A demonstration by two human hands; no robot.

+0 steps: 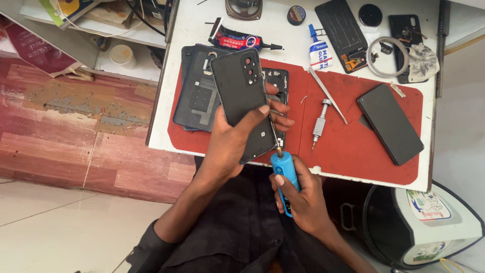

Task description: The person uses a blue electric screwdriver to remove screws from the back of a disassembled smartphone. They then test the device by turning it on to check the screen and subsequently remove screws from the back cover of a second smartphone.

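Note:
My left hand (pixel 233 137) grips a dark grey phone (pixel 242 96), held back side up and tilted over the red work mat (pixel 353 151). The phone's camera cutout faces up near its top. My right hand (pixel 302 194) holds a blue electric screwdriver (pixel 284 174). Its thin metal bit points up toward the phone's lower right edge, close to my left fingers. Under the held phone lie a phone back cover (pixel 198 96) and an opened phone frame (pixel 279 81), partly hidden.
On the mat lie a silver manual screwdriver (pixel 319 121), metal tweezers (pixel 327 95) and a black phone (pixel 390 124) face down. Glue tubes (pixel 237 40), a glue bottle (pixel 319 50), a roll of tape (pixel 387 56) and phone parts sit at the white table's far edge. Tiled floor lies left.

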